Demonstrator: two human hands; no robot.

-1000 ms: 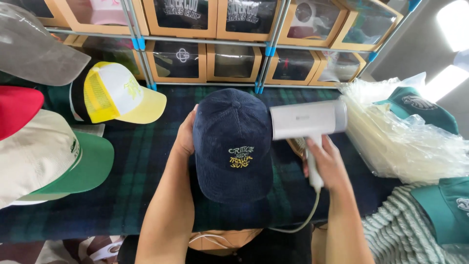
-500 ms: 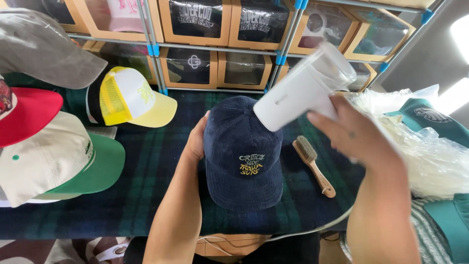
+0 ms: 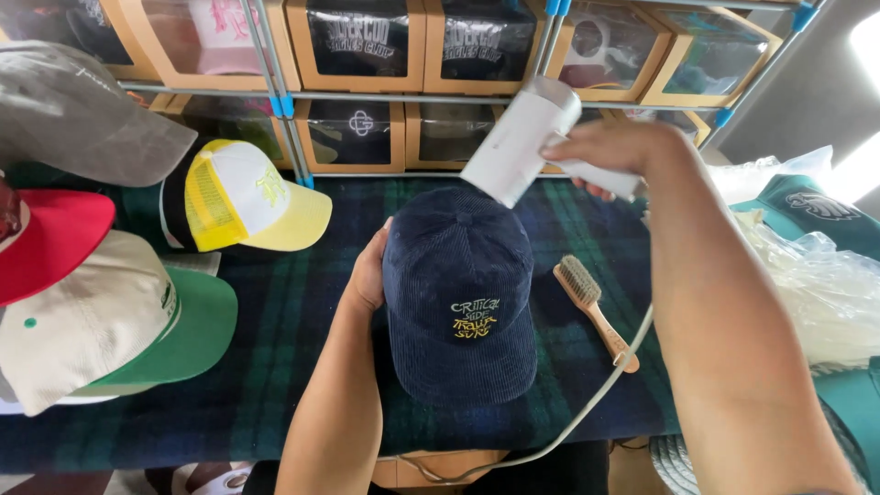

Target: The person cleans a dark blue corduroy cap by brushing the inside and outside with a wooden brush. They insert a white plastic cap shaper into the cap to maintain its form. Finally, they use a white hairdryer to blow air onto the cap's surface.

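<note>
Navy corduroy cap (image 3: pixel 460 293) sits at the centre of the head view, crown away from you, on a dark green tartan cloth (image 3: pixel 275 367); your left hand (image 3: pixel 369 272) cups its left side, fingers hidden behind the crown; your right hand (image 3: pixel 612 156) is wrapped around the handle of a white handheld steamer (image 3: pixel 520 140), held tilted just above the cap's crown, its cord (image 3: pixel 587 408) trailing down to your right; a wooden brush (image 3: pixel 594 310) lies just right of the cap; a yellow and white trucker cap (image 3: pixel 243 197) rests to the left, and a cream cap with a green brim (image 3: pixel 119 330) nearer you; cardboard boxes (image 3: pixel 357 41) line the shelves behind.
</note>
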